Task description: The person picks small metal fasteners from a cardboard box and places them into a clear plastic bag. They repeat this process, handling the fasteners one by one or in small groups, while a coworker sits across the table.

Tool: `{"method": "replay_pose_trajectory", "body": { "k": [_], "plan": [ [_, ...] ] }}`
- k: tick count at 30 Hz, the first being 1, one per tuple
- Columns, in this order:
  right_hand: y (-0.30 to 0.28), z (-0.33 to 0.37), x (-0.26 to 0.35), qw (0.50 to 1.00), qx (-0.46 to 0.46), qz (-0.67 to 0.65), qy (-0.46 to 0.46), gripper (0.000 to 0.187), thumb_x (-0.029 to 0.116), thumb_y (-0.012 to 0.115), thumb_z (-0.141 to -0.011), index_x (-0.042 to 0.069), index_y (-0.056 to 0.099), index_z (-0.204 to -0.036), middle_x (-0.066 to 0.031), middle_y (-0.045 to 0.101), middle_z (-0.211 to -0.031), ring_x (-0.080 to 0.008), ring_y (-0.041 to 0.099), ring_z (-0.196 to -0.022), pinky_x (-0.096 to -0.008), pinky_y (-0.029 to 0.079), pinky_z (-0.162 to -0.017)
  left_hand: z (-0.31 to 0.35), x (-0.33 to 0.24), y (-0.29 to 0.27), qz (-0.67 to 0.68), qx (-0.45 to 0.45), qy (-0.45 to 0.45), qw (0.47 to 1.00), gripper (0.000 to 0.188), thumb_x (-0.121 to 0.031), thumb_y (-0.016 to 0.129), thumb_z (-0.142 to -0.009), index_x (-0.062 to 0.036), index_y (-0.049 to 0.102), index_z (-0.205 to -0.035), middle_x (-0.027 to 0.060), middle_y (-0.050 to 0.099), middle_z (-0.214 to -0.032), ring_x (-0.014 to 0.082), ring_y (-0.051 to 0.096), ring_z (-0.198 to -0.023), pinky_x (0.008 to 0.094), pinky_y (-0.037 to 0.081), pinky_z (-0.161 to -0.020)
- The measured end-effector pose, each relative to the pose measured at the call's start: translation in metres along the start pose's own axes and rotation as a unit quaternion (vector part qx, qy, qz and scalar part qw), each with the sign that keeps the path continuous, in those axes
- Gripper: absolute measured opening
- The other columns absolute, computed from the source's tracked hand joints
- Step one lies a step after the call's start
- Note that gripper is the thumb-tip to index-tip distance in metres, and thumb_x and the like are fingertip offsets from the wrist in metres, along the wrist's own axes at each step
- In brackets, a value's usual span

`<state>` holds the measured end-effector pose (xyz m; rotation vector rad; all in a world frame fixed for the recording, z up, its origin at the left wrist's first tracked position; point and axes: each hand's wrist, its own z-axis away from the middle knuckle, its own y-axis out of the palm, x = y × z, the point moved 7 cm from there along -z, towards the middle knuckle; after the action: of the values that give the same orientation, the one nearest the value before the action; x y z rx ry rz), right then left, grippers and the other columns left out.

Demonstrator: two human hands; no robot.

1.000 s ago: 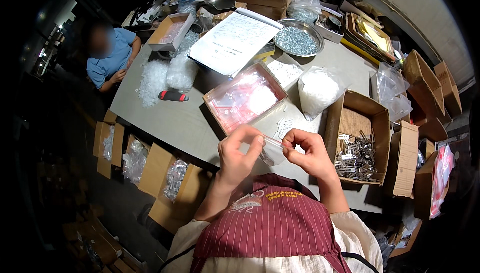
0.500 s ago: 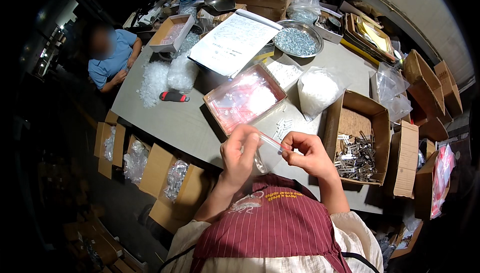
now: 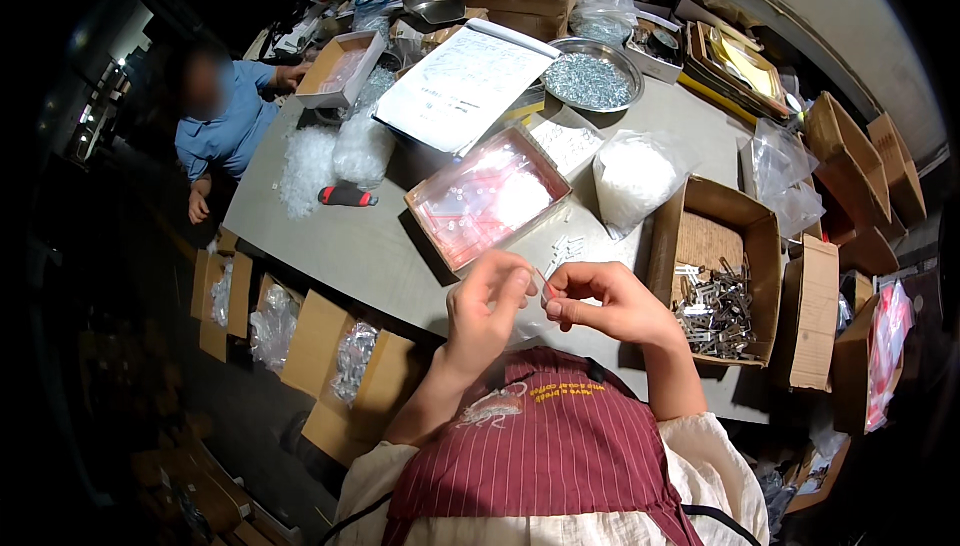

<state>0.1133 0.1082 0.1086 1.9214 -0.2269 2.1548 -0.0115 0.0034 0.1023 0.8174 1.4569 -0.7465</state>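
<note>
Close together over the table's near edge, both my hands hold a small clear zip bag [image 3: 532, 326] with a red line along its top. My left hand [image 3: 488, 304] pinches the left end of that top between thumb and fingers. At the other end, my right hand [image 3: 612, 304] has thumb and forefinger closed on the red strip. Fingers cover much of the bag, and I cannot make out its contents. Just beyond my hands is an open box [image 3: 432, 240] of flat clear bags with red lines. Small white pieces [image 3: 566, 250] lie on the table beside it.
At right stands a carton [image 3: 712, 224] with metal clip-like parts [image 3: 722, 314]. Behind it are a bag of white pieces [image 3: 632, 184] and a metal bowl of small screws [image 3: 594, 82]. A red-and-black tool [image 3: 348, 196] lies at left. A person in blue [image 3: 232, 124] is beyond.
My hands have drawn closer together, the right one moving left along the bag's top. The person at left has reached one hand toward the box on the table and lowered the other.
</note>
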Motion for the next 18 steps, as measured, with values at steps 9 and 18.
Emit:
{"method": "replay_pose_trajectory", "body": {
  "k": [9,18],
  "plan": [
    [-0.008,0.002,-0.023,0.986,0.038,-0.146,0.070,0.006,0.002,0.071,-0.091,-0.003,0.068,-0.090,-0.0058,0.069,-0.079,-0.0135,0.065,-0.068,-0.0279,0.053,-0.064,-0.005,-0.003,-0.006,-0.053,0.013,0.094,0.994,0.015,-0.008,0.069,-0.095,0.0009,0.063,-0.105,0.0053,0.069,-0.092,0.0115,0.065,-0.084,0.0275,0.052,-0.072],
    [-0.005,0.002,-0.045,0.994,0.014,-0.088,0.061,0.024,0.009,0.083,-0.087,0.007,0.060,-0.079,0.0029,0.061,-0.069,-0.0048,0.054,-0.060,-0.0225,0.039,-0.053,-0.001,0.017,0.017,-0.140,0.170,-0.032,0.975,0.020,-0.016,0.067,-0.097,0.0020,0.068,-0.088,0.0029,0.065,-0.073,0.0068,0.059,-0.069,0.0259,0.046,-0.064]
  ]
}}
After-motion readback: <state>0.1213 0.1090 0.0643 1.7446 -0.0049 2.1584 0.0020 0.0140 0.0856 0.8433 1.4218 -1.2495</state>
